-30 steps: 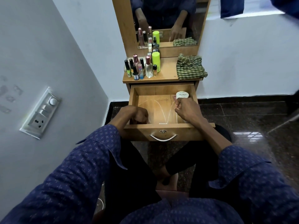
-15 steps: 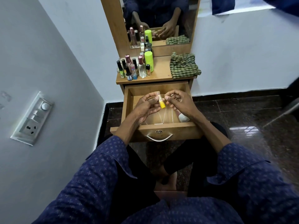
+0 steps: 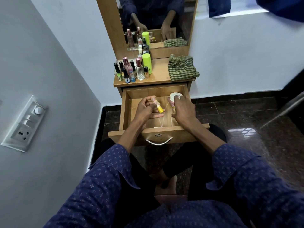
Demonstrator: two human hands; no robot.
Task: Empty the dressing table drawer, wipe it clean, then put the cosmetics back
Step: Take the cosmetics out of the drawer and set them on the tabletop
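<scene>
The wooden drawer (image 3: 125, 111) of the dressing table is pulled open in front of me. Over its left half my left hand (image 3: 145, 111) holds a small tube with a yellow cap (image 3: 158, 106). At the drawer's far right corner my right hand (image 3: 183, 111) lies over a round white jar (image 3: 174, 95) and a pink tube (image 3: 171, 102) beside it; its fingers cover part of both. Whether it grips either one I cannot tell.
On the tabletop (image 3: 160, 74) stand several perfume and nail polish bottles (image 3: 131, 71) and a lime green can (image 3: 146, 63) at the left. A green checked cloth (image 3: 182, 68) lies at the right. A mirror (image 3: 156, 22) rises behind. Grey wall with a switchboard (image 3: 24, 124) at left.
My hands have parted: the left keeps the yellow-capped tube, while the right has moved to the drawer's far right corner, onto the white jar and pink tube.
</scene>
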